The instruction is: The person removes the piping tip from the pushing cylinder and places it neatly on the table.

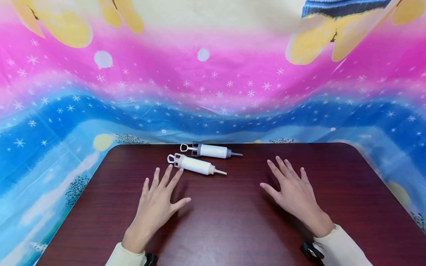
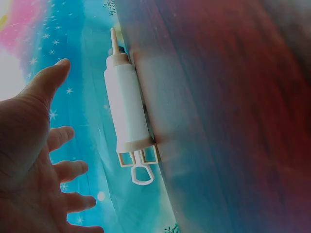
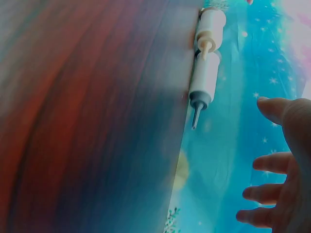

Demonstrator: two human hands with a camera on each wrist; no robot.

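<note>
Two large white syringes lie side by side near the table's back edge, nozzles toward the right. The back one is a syringe with grey fittings (image 1: 213,151), also in the right wrist view; the nearer is a syringe with beige fittings (image 1: 196,166) and a looped plunger handle. My left hand (image 1: 155,202), fingers spread, is just in front of the beige syringe, its fingertips near the handle end in the head view. Farther right, my right hand (image 1: 294,192) has its fingers spread and holds nothing. Both palms face down toward the table.
The dark red-brown wooden table (image 1: 216,229) has rounded back corners. Behind it and along its sides hangs a pink and blue cloth (image 1: 213,85) printed with snowflakes. A black strap (image 1: 312,251) shows at the right wrist by the pale sleeve (image 1: 341,246).
</note>
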